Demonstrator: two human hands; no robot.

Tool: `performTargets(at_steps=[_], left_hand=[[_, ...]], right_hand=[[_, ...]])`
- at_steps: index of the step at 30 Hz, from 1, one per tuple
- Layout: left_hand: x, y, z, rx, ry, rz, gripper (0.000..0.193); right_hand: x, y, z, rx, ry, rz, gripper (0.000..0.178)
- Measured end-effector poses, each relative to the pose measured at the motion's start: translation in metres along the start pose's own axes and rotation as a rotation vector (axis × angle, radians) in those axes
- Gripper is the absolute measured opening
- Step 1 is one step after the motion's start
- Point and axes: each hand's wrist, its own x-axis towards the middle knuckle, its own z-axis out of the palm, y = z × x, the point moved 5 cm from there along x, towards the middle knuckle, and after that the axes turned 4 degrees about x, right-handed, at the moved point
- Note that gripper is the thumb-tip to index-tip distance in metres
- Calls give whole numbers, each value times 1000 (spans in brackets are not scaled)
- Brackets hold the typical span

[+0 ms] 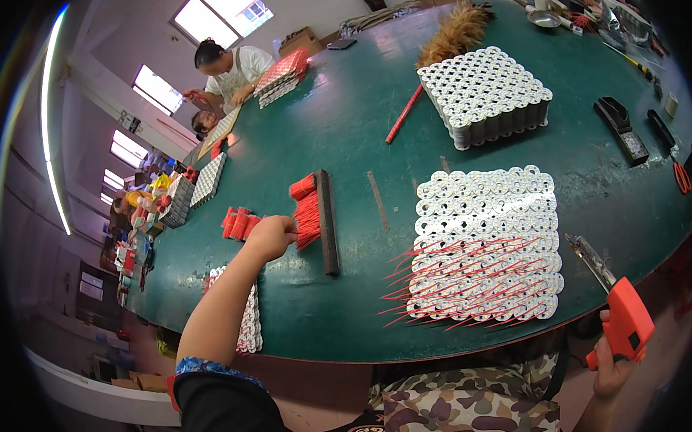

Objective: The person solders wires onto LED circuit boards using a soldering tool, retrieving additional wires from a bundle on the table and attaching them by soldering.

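Two hands are busy at the edge of the green table [343, 125]. My left hand [270, 238] reaches out and closes its fingers on a fan of thin red sticks [308, 217] that lie against a dark bar [327, 224]; the sticks point left toward my hand, while the bar's long axis runs away from me. My right hand [614, 359] stays off the table's near right corner, clenched around the orange handles of pliers [616, 305], whose metal nose points up and left toward a flat block of white tubes [487, 219]. More red sticks poke from that block's near rows, slanting left and toward me. The block lies between my hands, nearer the right one. My right fingers are mostly hidden behind the handles, and my wrist is cut off at the picture's lower edge.
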Motion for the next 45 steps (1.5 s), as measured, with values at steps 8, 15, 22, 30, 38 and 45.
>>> performTargets(at_steps=[8,15,22,30,38,45], left_hand=[[-7,0,2,73,43,12,18],[-15,17,-12,483,117,10,14],[-24,68,-35,542,487,244,6],[-7,136,13,824,352,511,11],[-3,154,-5,692,632,543,2],[-12,143,24,739,510,580,4]], right_hand=[[-1,0,2,43,22,37,39],[0,-3,2,20,19,8,39],[1,-1,0,30,32,41,40],[-5,-4,1,175,75,185,45],[11,-14,3,60,10,-66,39],[9,-6,-10,38,49,62,38]])
